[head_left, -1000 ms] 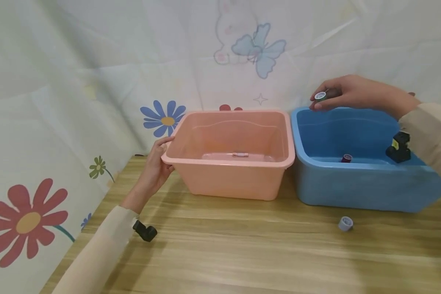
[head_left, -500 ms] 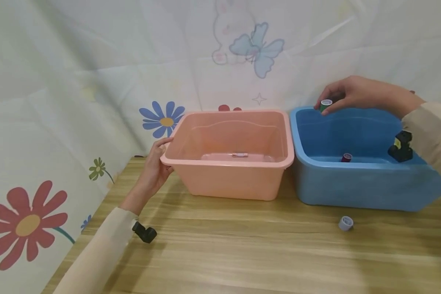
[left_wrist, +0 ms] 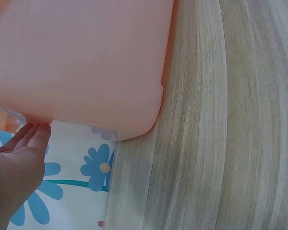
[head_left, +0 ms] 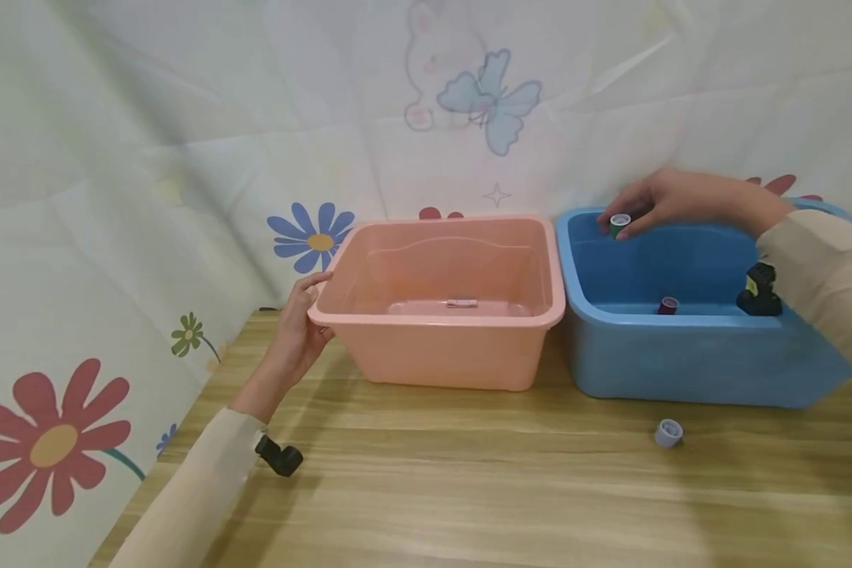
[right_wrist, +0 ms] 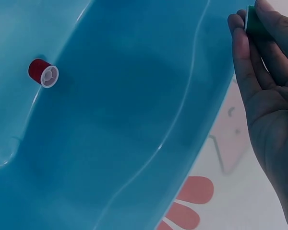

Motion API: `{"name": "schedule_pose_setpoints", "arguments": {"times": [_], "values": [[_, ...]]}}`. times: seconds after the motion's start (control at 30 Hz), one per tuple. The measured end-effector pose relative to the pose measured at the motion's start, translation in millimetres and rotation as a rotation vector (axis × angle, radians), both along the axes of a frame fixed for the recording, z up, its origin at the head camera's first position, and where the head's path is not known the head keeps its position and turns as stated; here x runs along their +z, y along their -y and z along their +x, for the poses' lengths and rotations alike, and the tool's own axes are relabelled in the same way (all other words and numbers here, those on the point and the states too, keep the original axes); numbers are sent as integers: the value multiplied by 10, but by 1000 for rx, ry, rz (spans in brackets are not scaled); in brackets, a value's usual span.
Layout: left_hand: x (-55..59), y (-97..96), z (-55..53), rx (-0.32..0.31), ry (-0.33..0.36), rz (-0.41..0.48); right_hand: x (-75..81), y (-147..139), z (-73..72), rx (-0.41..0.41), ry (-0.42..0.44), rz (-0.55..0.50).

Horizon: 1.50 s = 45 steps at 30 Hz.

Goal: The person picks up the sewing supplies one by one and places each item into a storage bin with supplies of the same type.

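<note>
In the head view my right hand (head_left: 670, 201) pinches a small green thread spool (head_left: 618, 227) between thumb and fingers. It hovers over the back left part of the blue plastic bin (head_left: 681, 363), and the spool's white end faces up. A red spool (right_wrist: 41, 72) lies on that bin's floor. My left hand (head_left: 298, 323) grips the left rim of the pink plastic bin (head_left: 454, 355), with its fingers (left_wrist: 38, 136) up under the edge in the left wrist view. A small pale pink-and-white piece (head_left: 461, 303) lies inside the pink bin.
A white spool (head_left: 668, 432) stands on the wooden table (head_left: 468, 473) in front of the blue bin. The two bins sit side by side against a white curtain (head_left: 184, 118) printed with flowers and a butterfly. Black wrist cameras are strapped to both sleeves.
My right hand has come down lower over the blue bin, and the green spool has turned from tilted to more upright. The left hand keeps its hold on the pink bin.
</note>
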<state>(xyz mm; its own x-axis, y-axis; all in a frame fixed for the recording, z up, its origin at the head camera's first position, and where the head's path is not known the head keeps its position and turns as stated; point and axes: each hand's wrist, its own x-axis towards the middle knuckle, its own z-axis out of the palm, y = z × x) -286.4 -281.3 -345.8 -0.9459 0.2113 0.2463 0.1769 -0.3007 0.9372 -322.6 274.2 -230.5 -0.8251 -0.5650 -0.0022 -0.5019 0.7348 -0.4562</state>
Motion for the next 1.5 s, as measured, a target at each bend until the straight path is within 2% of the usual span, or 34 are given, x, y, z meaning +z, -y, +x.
{"name": "schedule_pose_setpoints", "arguments": {"times": [0.33,0.57,1.07,1.5], "values": [[19,-12,-12,-7,-21,3,-67,29,-10,-17,17,29],[31,-26,-20,-9,-16,-11,-137,2,-11,6,6,33],[26,-67,-45,-4,-18,-19,-174,52,10,-25,10,23],[19,-47,-42,-16,-34,-36,-171,34,43,-44,18,61]]}}
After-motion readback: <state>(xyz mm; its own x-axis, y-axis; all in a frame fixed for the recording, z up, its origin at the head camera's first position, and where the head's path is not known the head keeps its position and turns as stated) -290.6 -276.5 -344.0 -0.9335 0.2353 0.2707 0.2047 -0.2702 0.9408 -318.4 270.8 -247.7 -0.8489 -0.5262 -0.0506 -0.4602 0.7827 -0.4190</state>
